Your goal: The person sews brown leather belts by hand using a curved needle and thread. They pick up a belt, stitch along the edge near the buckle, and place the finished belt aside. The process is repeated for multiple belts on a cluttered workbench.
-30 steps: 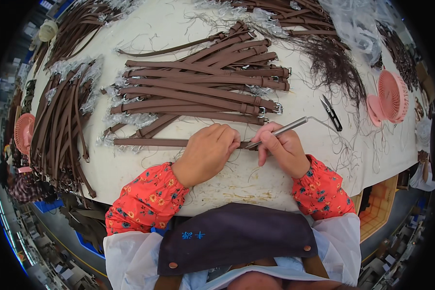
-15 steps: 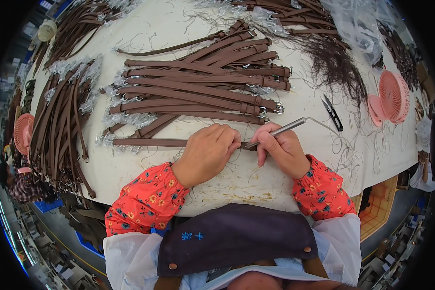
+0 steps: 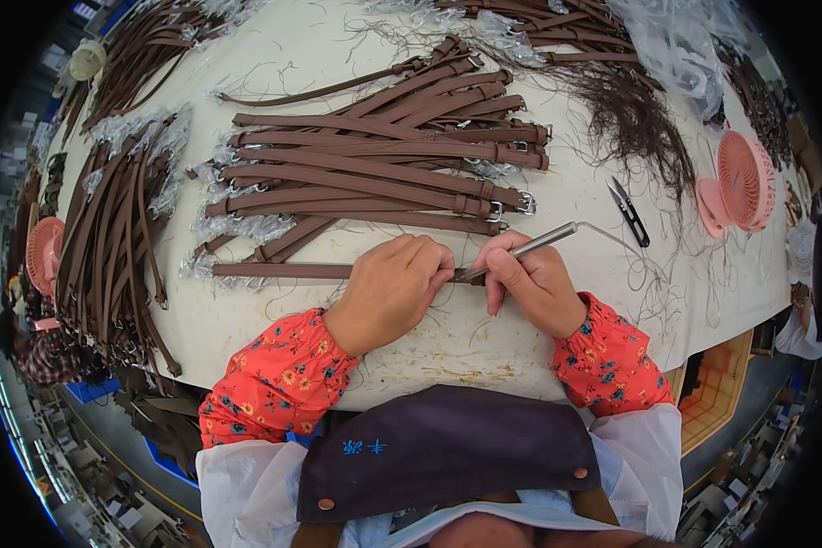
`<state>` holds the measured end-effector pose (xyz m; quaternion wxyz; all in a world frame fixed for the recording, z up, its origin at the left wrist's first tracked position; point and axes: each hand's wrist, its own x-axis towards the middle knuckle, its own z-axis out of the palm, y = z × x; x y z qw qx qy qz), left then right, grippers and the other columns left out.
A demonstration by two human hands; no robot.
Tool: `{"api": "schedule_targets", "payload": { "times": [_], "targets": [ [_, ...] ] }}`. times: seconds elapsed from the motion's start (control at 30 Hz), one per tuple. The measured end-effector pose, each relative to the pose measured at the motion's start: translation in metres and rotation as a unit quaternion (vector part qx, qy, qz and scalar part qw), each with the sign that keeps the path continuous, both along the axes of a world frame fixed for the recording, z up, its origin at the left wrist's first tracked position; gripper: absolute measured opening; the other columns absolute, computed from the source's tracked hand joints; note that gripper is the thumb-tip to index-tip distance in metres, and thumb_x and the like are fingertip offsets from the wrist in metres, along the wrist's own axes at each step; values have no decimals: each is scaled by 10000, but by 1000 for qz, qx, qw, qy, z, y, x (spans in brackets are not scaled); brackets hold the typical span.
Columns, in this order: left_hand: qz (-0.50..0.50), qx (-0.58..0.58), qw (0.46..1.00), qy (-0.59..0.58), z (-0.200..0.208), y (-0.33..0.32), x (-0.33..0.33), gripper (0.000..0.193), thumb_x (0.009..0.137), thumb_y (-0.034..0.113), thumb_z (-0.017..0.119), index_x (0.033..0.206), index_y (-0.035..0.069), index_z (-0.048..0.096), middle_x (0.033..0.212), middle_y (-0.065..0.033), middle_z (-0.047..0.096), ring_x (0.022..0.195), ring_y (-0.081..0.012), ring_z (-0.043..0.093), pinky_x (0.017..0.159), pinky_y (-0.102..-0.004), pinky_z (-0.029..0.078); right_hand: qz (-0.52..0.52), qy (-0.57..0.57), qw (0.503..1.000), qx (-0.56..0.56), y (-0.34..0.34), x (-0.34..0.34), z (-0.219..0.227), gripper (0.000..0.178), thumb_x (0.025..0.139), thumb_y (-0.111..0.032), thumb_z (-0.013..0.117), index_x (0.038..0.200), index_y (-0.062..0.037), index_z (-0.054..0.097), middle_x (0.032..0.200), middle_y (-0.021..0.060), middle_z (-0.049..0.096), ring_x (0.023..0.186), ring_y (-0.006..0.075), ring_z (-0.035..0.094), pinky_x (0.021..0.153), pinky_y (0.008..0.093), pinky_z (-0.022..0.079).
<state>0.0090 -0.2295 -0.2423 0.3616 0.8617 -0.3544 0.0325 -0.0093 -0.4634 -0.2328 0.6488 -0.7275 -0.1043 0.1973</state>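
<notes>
My left hand (image 3: 393, 283) is closed on a narrow brown leather strap (image 3: 283, 270) lying crosswise before me. Its left end reaches into crinkled clear plastic wrap. In my right hand (image 3: 530, 283) is a slim silver metal rod-shaped tool (image 3: 550, 237), gripped like a pen. One end of it slants down to the strap's right part, between my two hands; a thin bent piece sticks out of the other end. My fingers partly hide the spot where tool and strap come together. Just beyond, several brown buckled straps (image 3: 356, 173) lie in a loose pile.
Black thread snips (image 3: 628, 213) lie to the right, near a pink fan (image 3: 744, 183). Dark loose threads (image 3: 644, 128) form a tangle behind them. More straps (image 3: 119, 237) are heaped at the left, and clear plastic (image 3: 676, 46) sits at the back right. An orange crate (image 3: 717, 388) stands below the table.
</notes>
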Motion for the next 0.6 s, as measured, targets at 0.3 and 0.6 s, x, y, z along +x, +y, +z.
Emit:
{"api": "schedule_targets", "payload": {
  "times": [0.3,0.6],
  "targets": [
    [57,-46,993,95,-5,1,-1,161,881,46,713,1007,42,614,906,-88,653,801,-301,637,690,-389,511,-28,9,999,36,-1,0,1,460,1096,-295,475,805,0,675,788,66,660,685,124,602,691,288,495],
    [25,-27,998,47,-2,-2,4,97,882,76,730,967,64,685,838,-62,646,754,-258,622,644,-344,491,-63,4,994,95,-3,2,-4,350,1109,-322,439,1056,-8,584,626,66,599,561,136,591,637,270,496]
  ]
}}
